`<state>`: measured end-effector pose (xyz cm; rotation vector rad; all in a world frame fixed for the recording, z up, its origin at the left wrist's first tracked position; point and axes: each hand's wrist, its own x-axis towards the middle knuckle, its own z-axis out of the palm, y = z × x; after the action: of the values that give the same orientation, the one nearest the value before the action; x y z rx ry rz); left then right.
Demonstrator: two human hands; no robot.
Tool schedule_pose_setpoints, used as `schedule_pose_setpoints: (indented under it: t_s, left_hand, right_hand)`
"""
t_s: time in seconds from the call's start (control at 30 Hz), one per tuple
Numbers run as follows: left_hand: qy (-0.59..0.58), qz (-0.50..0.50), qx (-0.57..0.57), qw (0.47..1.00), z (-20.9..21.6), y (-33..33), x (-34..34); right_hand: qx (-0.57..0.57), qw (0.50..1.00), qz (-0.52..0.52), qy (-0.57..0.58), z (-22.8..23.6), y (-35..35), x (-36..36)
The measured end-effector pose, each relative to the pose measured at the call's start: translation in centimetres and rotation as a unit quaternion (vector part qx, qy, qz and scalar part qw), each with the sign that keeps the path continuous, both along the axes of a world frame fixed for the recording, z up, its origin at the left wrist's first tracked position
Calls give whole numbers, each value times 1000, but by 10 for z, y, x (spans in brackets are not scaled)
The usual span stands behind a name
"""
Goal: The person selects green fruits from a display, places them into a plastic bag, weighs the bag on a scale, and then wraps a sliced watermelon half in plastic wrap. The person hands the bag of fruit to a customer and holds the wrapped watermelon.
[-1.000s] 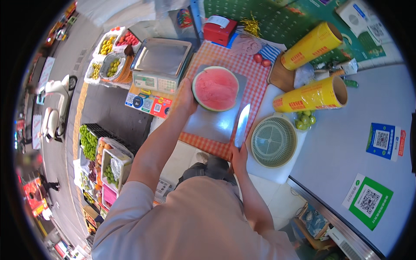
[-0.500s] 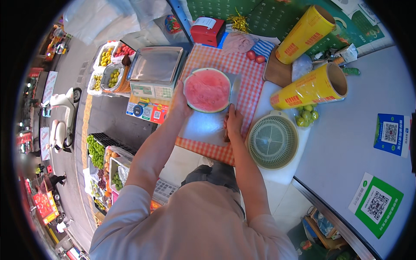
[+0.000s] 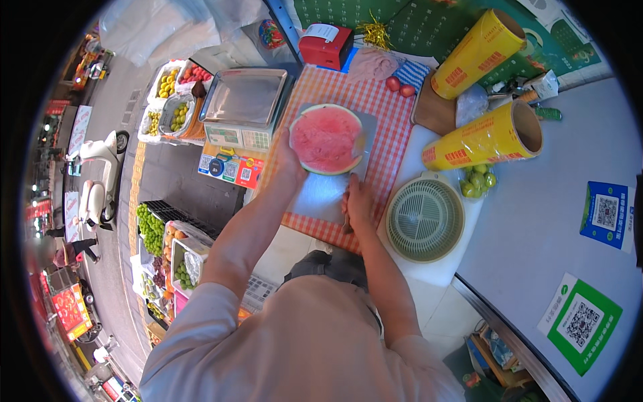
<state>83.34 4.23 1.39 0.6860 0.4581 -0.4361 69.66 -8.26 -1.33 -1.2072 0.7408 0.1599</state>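
Observation:
A cut watermelon half (image 3: 327, 139) sits with its red flesh facing up on a metallic cutting board (image 3: 321, 201). My left hand (image 3: 289, 159) grips its left side, the fingers partly hidden by the rind. In my right hand (image 3: 359, 199) is a knife, its handle (image 3: 347, 225) sticking out below the fist. The knife's blade (image 3: 360, 145) stands against the right edge of the melon, seen narrowly; I cannot tell how deep it sits. Under the board lies a red-and-white checked tablecloth (image 3: 390, 127).
A pale green strainer basket (image 3: 429, 179) stands right of my right forearm. Two yellow film rolls (image 3: 469, 142) lie beyond it, beside bagged green fruit (image 3: 477, 182). To the left is a weighing scale (image 3: 244, 97). A red box (image 3: 326, 48) and two red fruits (image 3: 400, 86) are at the back.
The knife blade has shifted left, from beside the melon onto its right edge. My right hand has come slightly nearer. The left hand keeps its hold on the melon.

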Motion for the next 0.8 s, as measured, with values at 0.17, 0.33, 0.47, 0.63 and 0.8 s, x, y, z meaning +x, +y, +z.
schedule_pose_setpoints:
  t_s: [0.17,0.33,0.47,0.63,0.8]
  left_hand:
    - [30,2,-42,999,-5,1,-4]
    - [-15,7,-30,999,-26,3,-4]
    - [-18,5,-29,999,-33,2,-2]
    - [4,5,-9,1000,-37,7,-2]
    - [-57,27,196,978,-49,31,24]
  right_hand:
    - [39,999,-19,-18,-9,15,-21]
    - [118,992,-49,20,2,1,2]
    - [15,999,20,39,8,-12,22]
    - [146,988,-11,58,24,-15,20]
    - [19,1000,21,-5,47,-25,12]
